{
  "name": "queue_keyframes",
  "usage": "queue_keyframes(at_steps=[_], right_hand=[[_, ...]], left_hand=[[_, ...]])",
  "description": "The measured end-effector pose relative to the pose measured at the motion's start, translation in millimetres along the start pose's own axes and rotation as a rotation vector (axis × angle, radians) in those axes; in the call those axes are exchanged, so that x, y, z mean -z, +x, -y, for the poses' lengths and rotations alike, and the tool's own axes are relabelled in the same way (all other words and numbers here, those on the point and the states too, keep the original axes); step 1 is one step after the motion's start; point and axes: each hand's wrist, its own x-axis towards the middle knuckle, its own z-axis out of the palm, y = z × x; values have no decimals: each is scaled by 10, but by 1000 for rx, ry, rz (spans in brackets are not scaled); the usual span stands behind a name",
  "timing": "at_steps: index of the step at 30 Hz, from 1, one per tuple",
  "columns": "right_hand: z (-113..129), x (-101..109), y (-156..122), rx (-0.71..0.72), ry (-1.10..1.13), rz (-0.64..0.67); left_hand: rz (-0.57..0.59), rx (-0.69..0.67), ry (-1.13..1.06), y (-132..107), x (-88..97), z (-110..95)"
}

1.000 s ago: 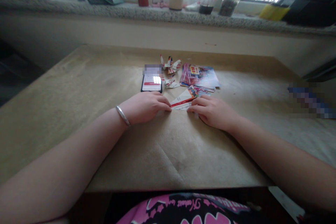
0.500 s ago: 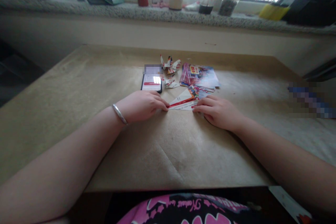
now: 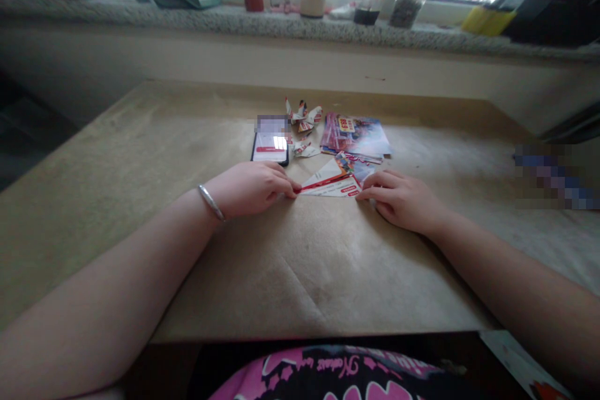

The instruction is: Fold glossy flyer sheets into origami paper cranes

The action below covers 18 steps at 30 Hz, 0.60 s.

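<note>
A folded sheet of printed paper [image 3: 334,180], white with red and coloured print, lies flat on the brown paper-covered table [image 3: 140,156]. My left hand [image 3: 250,187], a silver bangle on its wrist, has its fingers curled and pinches the sheet's left tip against the table. My right hand [image 3: 403,200] presses its fingertips on the sheet's right corner, fingers held together. Just behind the sheet lie a stack of printed leaflets [image 3: 355,134], a few folded paper figures [image 3: 304,119] and a phone [image 3: 270,145] with its screen lit.
A granite window ledge [image 3: 290,24] runs behind the table, holding bottles, a jar, a green pouch and a yellow object. A blurred-out item [image 3: 555,178] lies at the table's right. My pink and black shirt shows at the bottom edge.
My right hand has slid to the right along the folded sheet's lower edge, uncovering more of the paper. My left hand stays on the left tip.
</note>
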Motion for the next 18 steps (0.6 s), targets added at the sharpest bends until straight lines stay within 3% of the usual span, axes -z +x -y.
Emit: queue_keyframes(at_steps=[18], right_hand=[[-58, 32, -84, -35, 35, 24]], left_hand=[[-37, -24, -46, -18, -14, 80]])
